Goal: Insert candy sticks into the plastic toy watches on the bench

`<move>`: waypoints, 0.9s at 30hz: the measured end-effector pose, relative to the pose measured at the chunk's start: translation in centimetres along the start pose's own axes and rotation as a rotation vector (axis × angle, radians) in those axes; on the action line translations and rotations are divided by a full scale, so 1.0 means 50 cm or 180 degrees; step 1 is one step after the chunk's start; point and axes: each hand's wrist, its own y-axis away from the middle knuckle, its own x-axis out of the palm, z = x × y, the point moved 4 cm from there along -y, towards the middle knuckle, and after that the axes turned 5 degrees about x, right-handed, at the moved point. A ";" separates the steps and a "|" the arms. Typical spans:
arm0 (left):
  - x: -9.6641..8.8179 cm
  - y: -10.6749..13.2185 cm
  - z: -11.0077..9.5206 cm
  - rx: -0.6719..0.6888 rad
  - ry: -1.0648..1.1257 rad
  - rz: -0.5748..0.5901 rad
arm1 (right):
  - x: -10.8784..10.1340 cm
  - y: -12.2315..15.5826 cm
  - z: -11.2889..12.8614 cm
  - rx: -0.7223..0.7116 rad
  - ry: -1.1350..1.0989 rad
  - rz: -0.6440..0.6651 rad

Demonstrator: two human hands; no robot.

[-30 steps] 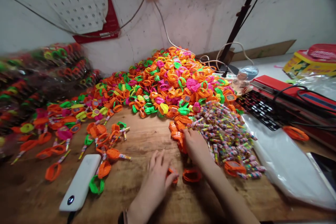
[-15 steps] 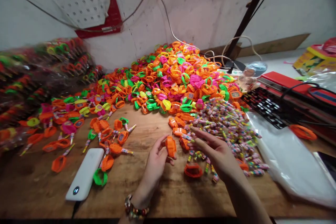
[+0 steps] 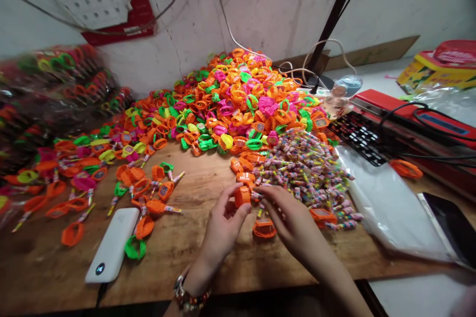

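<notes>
My left hand [image 3: 223, 228] pinches a small orange plastic toy watch [image 3: 242, 196] above the wooden table [image 3: 208, 262]. My right hand [image 3: 288, 218] meets it from the right, its fingertips pinched on a thin wrapped candy stick [image 3: 257, 195] that touches the orange piece. Just beyond my hands lies a pile of striped candy sticks [image 3: 305, 171]. Behind that rises a big heap of orange, pink, green and yellow toy watches [image 3: 238, 104]. Another orange watch [image 3: 264, 229] lies on the table under my right hand.
A white power bank [image 3: 111, 245] lies at front left, among scattered orange watches with sticks [image 3: 156, 193]. Clear bags [image 3: 386, 203], a black keyboard [image 3: 359, 136], a red machine [image 3: 409, 119] and a phone [image 3: 451, 228] are at right. Bagged watches [image 3: 44, 94] pile at left. A black stand [image 3: 330, 20] leans on the wall.
My hands came together: the right hand now holds a candy stick against the orange watch in my left hand. The view shifted slightly.
</notes>
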 end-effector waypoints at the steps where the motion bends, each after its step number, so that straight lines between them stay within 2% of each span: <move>1: -0.003 0.002 -0.008 0.0182 -0.0379 0.0002 | -0.008 0.000 0.001 -0.0014 -0.0060 -0.0056; 3: -0.007 0.008 -0.027 0.0532 -0.0975 0.0082 | -0.019 -0.001 0.004 -0.0042 -0.0221 -0.0076; 6: -0.009 0.014 -0.050 0.0901 -0.1367 0.0260 | -0.022 -0.001 0.015 -0.0191 -0.0303 -0.0035; 14: -0.011 0.019 -0.073 0.1251 -0.1718 0.0476 | -0.015 -0.001 0.038 -0.0527 -0.0115 -0.0256; 17: -0.013 0.019 -0.072 0.1182 -0.1747 0.0508 | -0.013 0.003 0.043 -0.0867 0.0543 -0.0311; 22: -0.021 0.020 -0.057 0.0698 -0.1576 0.0407 | 0.007 0.013 0.054 -0.1559 0.2034 -0.0479; 27: -0.023 0.023 -0.022 0.0422 -0.1414 0.0509 | 0.026 0.011 0.053 -0.1910 0.2741 -0.0655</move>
